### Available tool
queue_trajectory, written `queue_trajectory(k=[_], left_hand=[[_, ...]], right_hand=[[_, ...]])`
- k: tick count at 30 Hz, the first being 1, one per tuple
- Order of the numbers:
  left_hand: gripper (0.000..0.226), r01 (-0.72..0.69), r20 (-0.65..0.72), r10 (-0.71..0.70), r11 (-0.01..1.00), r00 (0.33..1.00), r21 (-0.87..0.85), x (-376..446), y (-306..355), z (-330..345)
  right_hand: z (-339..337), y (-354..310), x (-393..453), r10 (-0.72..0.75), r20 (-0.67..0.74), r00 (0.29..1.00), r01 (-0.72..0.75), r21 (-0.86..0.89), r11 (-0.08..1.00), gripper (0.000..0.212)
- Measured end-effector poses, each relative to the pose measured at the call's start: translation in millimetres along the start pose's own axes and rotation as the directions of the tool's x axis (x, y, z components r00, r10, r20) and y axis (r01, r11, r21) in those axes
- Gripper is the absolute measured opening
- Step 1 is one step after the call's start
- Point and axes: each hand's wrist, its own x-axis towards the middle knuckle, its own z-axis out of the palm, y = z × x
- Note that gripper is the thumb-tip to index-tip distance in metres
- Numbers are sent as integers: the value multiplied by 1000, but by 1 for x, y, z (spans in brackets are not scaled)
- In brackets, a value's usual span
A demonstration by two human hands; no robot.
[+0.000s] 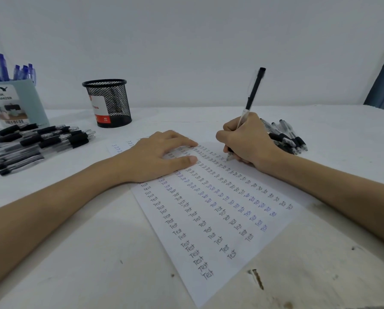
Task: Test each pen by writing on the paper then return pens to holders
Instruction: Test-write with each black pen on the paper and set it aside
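The left hand (162,156) lies flat with straight fingers on the paper (220,210), likely to stop it sliding on the table (86,253). The right hand (246,141) curls its grip tight round a black pen (254,90), tip touching the paper's far part, forearm resting low.

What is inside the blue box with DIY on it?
Blue pens stick up out of the box. Their lower parts are hidden behind its wall, so anything else inside cannot be seen.

Matt white paper (211,219) lies on scuffed, painted tabletop (97,253); the holder (108,102) is black wire mesh.
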Motion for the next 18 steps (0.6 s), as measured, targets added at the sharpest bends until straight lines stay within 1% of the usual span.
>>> queue_trajectory(k=[7, 12, 16, 18], left_hand=[[71, -4, -3, 4, 1000, 1000, -7, 1, -1, 1], [71, -3, 1, 3, 1000, 1000, -7, 0, 0, 0], [70, -2, 2, 2, 1000, 1000, -4, 0, 1, 0], [70, -1, 1, 1, 1000, 1000, -4, 0, 1, 0]], right_hand=[[1, 3, 2, -13, -29, 1000, 13, -17, 1000, 47], [0, 3, 2, -7, -24, 1000, 7, 3, 1000, 42], [1, 4, 3, -14, -44, 999, 14, -14, 1000, 46], [1, 5, 4, -8, -38, 999, 8, -9, 1000, 45]])
